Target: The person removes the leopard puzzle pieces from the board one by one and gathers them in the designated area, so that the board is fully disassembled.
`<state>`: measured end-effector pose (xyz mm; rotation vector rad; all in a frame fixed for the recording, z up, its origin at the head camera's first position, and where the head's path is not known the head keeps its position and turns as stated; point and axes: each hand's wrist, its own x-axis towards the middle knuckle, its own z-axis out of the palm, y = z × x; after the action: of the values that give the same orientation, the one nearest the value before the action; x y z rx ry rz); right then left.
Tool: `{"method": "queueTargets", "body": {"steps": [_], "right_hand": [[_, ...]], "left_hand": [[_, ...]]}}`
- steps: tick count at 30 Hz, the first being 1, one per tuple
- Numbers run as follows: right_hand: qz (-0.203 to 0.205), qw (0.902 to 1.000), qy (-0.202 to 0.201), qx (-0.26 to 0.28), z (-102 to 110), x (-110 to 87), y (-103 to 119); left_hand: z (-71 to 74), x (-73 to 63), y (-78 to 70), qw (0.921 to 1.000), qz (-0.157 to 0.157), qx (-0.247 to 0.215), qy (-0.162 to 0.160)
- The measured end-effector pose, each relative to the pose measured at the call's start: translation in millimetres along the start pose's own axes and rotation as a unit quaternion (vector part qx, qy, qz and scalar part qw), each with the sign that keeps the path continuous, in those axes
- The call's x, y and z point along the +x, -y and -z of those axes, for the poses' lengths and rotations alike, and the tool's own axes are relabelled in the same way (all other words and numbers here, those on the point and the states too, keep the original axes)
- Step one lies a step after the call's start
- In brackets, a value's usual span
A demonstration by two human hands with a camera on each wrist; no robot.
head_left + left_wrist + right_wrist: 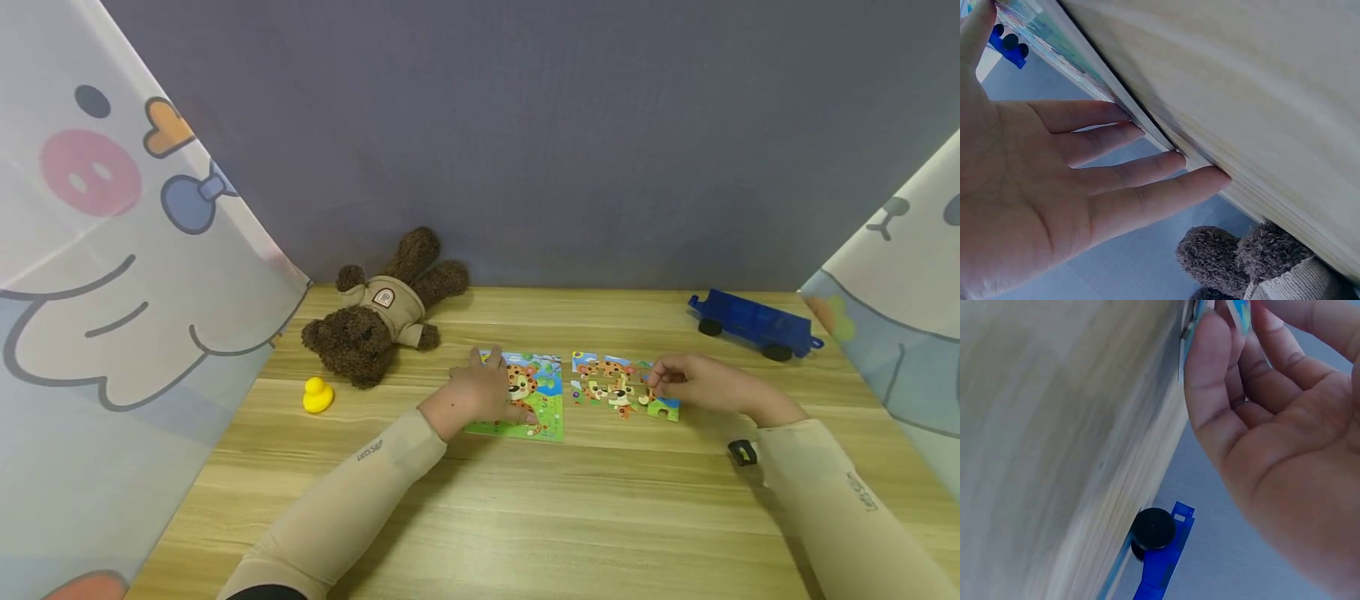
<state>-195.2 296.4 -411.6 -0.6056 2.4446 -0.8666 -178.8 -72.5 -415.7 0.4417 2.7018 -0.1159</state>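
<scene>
My left hand [480, 393] lies with spread, straight fingers over the left part of a jigsaw picture board [551, 417] that shows a spotted leopard on green. In the left wrist view its fingertips touch the board's edge. To the right, a partly joined group of puzzle pieces [600, 392] shows the same leopard. My right hand [708, 385] is at the right side of that group. Between its thumb and fingers it pinches a small puzzle piece [1239, 314], seen in the right wrist view. Its fingers hide some pieces in the head view.
A brown teddy bear [393, 312] lies at the back left, with a yellow rubber duck [318, 395] in front of it. A blue toy wagon [753, 321] stands at the back right. One small black object [742, 452] lies near the right wrist. Printed curtains flank the table.
</scene>
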Motion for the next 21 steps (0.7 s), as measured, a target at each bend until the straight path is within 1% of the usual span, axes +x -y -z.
{"method": "queueTargets", "body": {"steps": [9,18,21], "right_hand": [[-0.007,1.0,-0.006,0.001,-2.9,3.4,-4.7],[0.009,0.9996,-0.024,0.015,-4.2,2.5,-6.0],[0.014,0.9991,-0.038,0.008,-3.8,1.4,-4.7]], "left_hand": [[0.9,-0.3,0.2,0.9999,0.0,-0.01,0.004],[-0.4,1.6,0.6,0.9999,0.005,-0.009,0.006],[0.4,1.2,0.7,1.0,0.005,-0.003,0.007]]}}
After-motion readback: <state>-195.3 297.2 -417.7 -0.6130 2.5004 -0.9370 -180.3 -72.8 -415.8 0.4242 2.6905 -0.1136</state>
